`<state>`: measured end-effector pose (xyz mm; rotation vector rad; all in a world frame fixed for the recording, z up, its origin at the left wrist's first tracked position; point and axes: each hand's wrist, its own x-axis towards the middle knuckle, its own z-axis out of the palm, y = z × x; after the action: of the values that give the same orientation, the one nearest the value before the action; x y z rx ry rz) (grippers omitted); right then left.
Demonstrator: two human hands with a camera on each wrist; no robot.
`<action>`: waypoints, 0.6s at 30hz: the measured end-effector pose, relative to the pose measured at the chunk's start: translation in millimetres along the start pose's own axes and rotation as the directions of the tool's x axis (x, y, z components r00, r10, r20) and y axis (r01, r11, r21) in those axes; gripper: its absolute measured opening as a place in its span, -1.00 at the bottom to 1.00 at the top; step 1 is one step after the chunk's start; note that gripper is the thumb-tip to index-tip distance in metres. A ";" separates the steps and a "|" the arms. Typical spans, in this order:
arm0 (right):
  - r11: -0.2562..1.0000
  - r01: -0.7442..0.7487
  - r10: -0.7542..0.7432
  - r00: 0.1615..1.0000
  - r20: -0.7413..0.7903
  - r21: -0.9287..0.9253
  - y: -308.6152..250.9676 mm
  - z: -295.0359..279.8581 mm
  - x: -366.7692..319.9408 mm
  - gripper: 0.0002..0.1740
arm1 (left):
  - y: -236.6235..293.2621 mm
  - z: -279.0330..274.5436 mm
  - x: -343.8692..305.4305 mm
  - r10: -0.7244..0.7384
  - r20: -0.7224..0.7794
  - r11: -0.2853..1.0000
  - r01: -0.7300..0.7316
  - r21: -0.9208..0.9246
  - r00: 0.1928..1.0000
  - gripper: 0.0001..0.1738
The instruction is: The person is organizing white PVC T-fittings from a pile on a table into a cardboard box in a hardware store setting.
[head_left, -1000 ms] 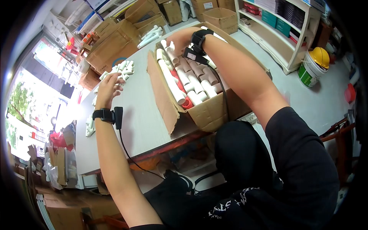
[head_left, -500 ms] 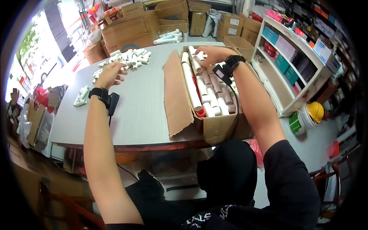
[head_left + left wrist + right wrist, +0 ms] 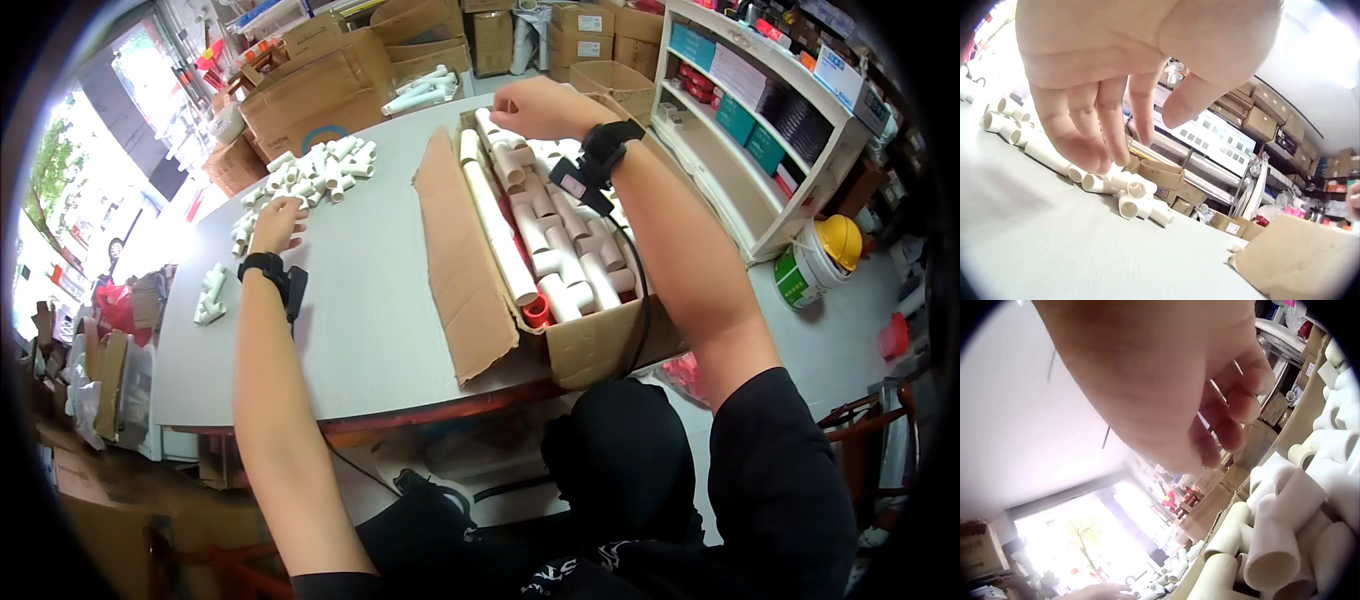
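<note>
My left hand [image 3: 276, 226] hovers over the table beside a pile of white plastic pipe fittings [image 3: 335, 180]. Its fingers droop, slightly bent, with nothing between them; in the left wrist view, fittings [image 3: 1138, 194] lie on the tabletop beyond the fingertips. At the box's far end, my right hand [image 3: 545, 108] is held above the tee fittings [image 3: 515, 160]. Loosely curled fingers [image 3: 1230, 432] show in the right wrist view, holding nothing visible; the thumb is hidden. Below them, white tees [image 3: 1279, 540] fill the open cardboard box [image 3: 600, 345].
A long white pipe [image 3: 500, 235] and a red ring-shaped piece [image 3: 537, 312] are inside the box. Its side flap [image 3: 455, 270] leans out over the table [image 3: 350, 340]. A smaller fitting group [image 3: 211, 295] lies at the left. White shelves [image 3: 760, 140] stand at the right.
The head view has shifted. My right hand, earlier down at the fittings in the box's far end, now sits higher above them. The left hand stays by the pile, its fingers slightly more drawn in.
</note>
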<state>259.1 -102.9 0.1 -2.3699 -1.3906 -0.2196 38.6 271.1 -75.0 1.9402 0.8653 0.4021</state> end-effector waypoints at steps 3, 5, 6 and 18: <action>0.999 0.045 -0.045 0.998 -0.051 -0.003 -10.5 2.6 2.3 -0.59 | 5.4 14.2 16.6 0.121 0.018 0.973 -0.122 0.198 0.993 -0.59; 0.995 0.097 -0.094 0.991 -0.090 0.020 -12.6 5.0 3.4 -0.61 | 6.5 24.4 31.6 0.259 0.027 0.905 -0.253 0.341 0.965 -0.57; 1.000 0.008 -0.008 1.000 -0.003 0.014 -20.3 -1.7 0.8 -0.60 | 15.2 31.6 31.6 0.247 0.065 0.897 -0.254 0.363 0.967 -0.52; 0.992 0.118 -0.112 0.986 -0.124 0.044 -25.9 5.3 -0.7 -0.68 | -3.1 83.0 73.1 0.340 -0.014 0.686 -0.237 0.688 0.940 -0.54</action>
<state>236.0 -90.1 1.4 -2.1988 -1.4583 -0.3488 137.4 272.1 -124.8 2.7919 0.8655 0.4504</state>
